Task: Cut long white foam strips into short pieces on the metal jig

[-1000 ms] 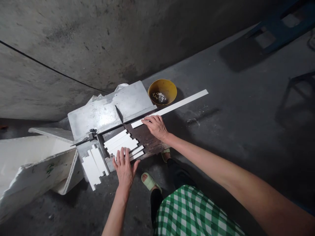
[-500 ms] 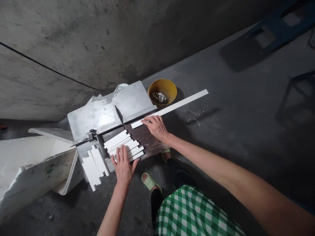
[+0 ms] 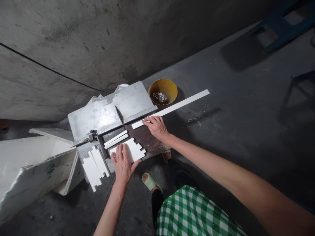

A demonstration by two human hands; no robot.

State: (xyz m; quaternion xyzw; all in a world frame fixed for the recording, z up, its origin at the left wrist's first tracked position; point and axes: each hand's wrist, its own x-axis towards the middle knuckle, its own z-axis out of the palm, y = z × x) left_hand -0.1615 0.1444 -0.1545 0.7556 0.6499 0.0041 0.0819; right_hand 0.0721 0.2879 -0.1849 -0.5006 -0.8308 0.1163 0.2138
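Fingers spread and stretched out, my left hand [image 3: 122, 165] lies on a group of short white strips [image 3: 134, 149] pressed side by side with uneven ends. Its thumb rests along their near edge. Two more short strips, a loose white pair [image 3: 116, 140], lie just beyond, against the guide bar. My right hand [image 3: 157, 128] pinches a long white strip [image 3: 184, 104] near its left end. The strip's far end reaches out to the right past the table. A thin dark upright blade [image 3: 119, 114] stands between the metal top and the brown board [image 3: 150, 142].
More short white strips [image 3: 95, 167] lie at the table's left end. A yellow bowl [image 3: 162, 86] with small white bits stands behind the long strip. White panels [image 3: 56, 160] lean at left. The metal tabletop [image 3: 98, 109] is near the wall; a blue stool-like object [image 3: 278, 29] is far right.
My left hand has drawn most of the short strips together and slightly towards me, parting them from the two left behind. My right hand and the long strip have hardly moved.
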